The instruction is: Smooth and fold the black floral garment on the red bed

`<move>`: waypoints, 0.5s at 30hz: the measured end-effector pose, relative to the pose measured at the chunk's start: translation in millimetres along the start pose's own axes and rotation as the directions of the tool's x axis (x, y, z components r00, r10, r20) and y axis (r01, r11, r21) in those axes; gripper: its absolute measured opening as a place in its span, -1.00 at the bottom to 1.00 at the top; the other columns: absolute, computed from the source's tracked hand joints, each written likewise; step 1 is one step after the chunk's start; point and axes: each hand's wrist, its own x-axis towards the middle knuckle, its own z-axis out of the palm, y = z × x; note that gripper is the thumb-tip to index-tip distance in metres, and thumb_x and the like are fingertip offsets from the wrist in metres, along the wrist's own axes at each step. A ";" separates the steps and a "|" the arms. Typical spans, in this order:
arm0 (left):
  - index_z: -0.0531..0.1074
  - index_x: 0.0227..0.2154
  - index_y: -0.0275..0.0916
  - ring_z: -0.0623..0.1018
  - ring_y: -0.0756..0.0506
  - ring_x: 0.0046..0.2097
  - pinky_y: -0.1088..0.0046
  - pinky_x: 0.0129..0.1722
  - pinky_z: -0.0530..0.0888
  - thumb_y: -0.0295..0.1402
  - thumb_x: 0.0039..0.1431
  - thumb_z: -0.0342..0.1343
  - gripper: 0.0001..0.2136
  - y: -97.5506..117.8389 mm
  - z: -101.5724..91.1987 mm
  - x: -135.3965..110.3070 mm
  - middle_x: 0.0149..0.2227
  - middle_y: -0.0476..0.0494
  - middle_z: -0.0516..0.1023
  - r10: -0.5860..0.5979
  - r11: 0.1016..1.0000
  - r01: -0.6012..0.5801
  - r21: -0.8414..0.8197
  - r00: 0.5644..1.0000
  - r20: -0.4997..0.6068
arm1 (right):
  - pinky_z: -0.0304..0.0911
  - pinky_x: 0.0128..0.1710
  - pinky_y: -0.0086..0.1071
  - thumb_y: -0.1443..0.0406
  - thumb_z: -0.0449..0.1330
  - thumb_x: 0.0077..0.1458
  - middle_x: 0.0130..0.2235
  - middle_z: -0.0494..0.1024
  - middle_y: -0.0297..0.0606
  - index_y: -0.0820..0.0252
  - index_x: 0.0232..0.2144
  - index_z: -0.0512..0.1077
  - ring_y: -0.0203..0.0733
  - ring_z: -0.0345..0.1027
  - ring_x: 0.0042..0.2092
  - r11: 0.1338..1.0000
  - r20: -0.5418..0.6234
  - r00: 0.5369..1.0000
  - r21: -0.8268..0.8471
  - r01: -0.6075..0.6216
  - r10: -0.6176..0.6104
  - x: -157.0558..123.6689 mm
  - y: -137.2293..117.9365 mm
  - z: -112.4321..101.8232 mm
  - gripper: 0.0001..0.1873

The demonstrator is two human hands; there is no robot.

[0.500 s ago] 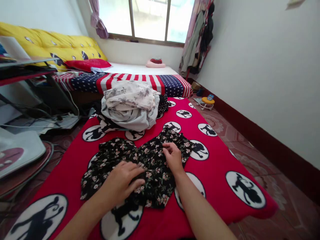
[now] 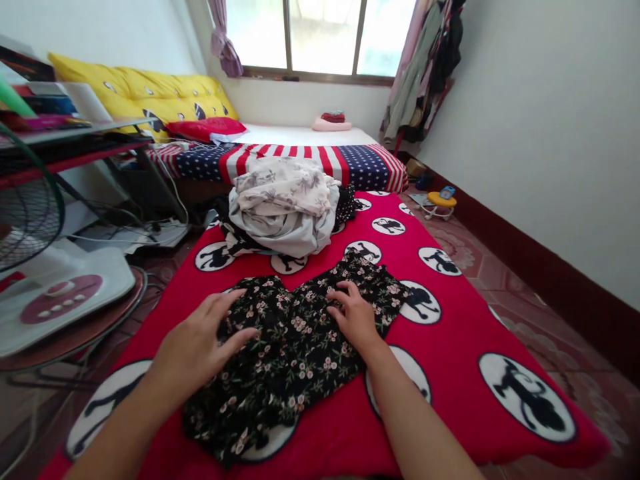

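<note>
While the fingers [image 2: 227, 313] of the left hand [image 2: 195, 350] lie spread and flat, their tips rest on the left part of a black floral garment [image 2: 295, 347]; nothing is gripped. Across from it, the right hand [image 2: 356, 319] presses palm down on the upper right part of the same cloth, its fingers slightly curled and open, holding nothing. Both forearms reach in from the bottom edge. Spread out between and below the two hands, that garment lies on a red blanket [image 2: 450, 313] printed with white circles bearing black monkey figures. Farther back on this blanket sits a pile of clothes [image 2: 285, 210], pale floral cloth on top, well apart from the hands. Behind the pile is a bed with a stars-and-stripes cover [image 2: 305, 160], a red pillow [image 2: 203, 128] and a yellow cushion [image 2: 140, 93]. At the left stands an electric fan [image 2: 55, 293] on the floor, beside a desk [image 2: 75, 133].
</note>
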 end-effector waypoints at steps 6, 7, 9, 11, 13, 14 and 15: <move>0.45 0.03 -0.03 0.57 -0.23 -0.07 0.29 -0.10 0.48 -0.15 0.02 0.20 -0.55 12.9 23.8 18.3 -0.08 -0.11 0.58 0.087 0.993 -0.066 -0.095 0.970 0.228 | 0.33 -0.31 -0.31 0.31 0.11 0.12 -0.23 0.56 -0.26 0.11 -0.40 0.43 -0.20 0.45 -0.36 0.939 -0.077 0.993 0.339 -0.056 0.087 -3.4 3.7 -8.6 -0.90; 0.50 -0.07 -0.06 0.58 -0.21 -0.10 0.30 -0.09 0.48 -0.15 0.04 0.18 -0.64 7.9 21.8 20.7 -0.13 -0.10 0.60 0.078 0.986 -0.049 -0.161 0.980 0.181 | 0.33 -0.35 -0.32 0.27 0.10 0.15 -0.33 0.56 -0.28 0.12 -0.37 0.41 -0.19 0.46 -0.41 0.892 -0.088 0.984 0.440 -0.104 0.158 -5.1 3.6 -14.2 -0.89; 0.54 -0.18 -0.13 0.58 -0.20 -0.15 0.31 -0.10 0.48 -0.11 0.03 0.18 -0.68 -3.8 12.3 28.1 -0.20 -0.09 0.63 -0.031 0.959 0.030 -0.282 1.000 0.001 | 0.33 -0.45 -0.33 0.18 0.13 0.15 -0.50 0.52 -0.35 0.13 -0.33 0.39 -0.17 0.44 -0.49 0.779 -0.102 0.953 0.604 -0.169 0.286 -6.4 1.3 -29.4 -0.85; 0.54 -0.20 -0.19 0.57 -0.19 -0.22 0.28 -0.13 0.49 -0.06 0.00 0.20 -0.63 -14.4 0.0 39.7 -0.27 -0.07 0.62 -0.235 0.919 0.141 -0.367 0.945 -0.225 | 0.36 -0.46 -0.33 0.14 0.19 0.10 -0.55 0.48 -0.40 0.13 -0.34 0.36 -0.17 0.46 -0.50 0.688 -0.155 0.921 0.711 -0.147 0.357 -1.0 -3.6 -47.5 -0.81; 0.51 -0.16 -0.25 0.55 -0.18 -0.23 0.25 -0.13 0.50 -0.07 0.06 0.16 -0.61 -21.9 -9.2 55.1 -0.27 -0.07 0.59 -0.375 0.859 0.163 -0.484 0.846 -0.379 | 0.43 -0.35 -0.29 0.14 0.20 0.09 -0.44 0.52 -0.36 0.14 -0.35 0.34 -0.18 0.50 -0.41 0.640 -0.247 0.894 0.766 -0.057 0.375 13.4 -8.2 -63.7 -0.80; 0.47 -0.10 -0.28 0.54 -0.18 -0.19 0.22 -0.10 0.49 -0.11 0.12 0.12 -0.61 -24.4 -11.4 63.1 -0.21 -0.10 0.57 -0.388 0.837 0.125 -0.532 0.821 -0.418 | 0.45 -0.25 -0.25 0.15 0.19 0.09 -0.34 0.54 -0.30 0.14 -0.33 0.34 -0.17 0.53 -0.30 0.640 -0.304 0.881 0.769 0.001 0.364 23.1 -9.5 -69.7 -0.80; 0.42 -0.03 -0.31 0.53 -0.19 -0.12 0.19 -0.05 0.48 -0.16 0.15 0.10 -0.60 -26.0 -11.8 70.4 -0.12 -0.15 0.53 -0.378 0.831 0.082 -0.551 0.810 -0.449 | 0.43 -0.14 -0.20 0.17 0.18 0.09 -0.20 0.54 -0.22 0.14 -0.29 0.33 -0.14 0.52 -0.17 0.657 -0.367 0.866 0.751 0.060 0.341 33.1 -9.6 -73.8 -0.81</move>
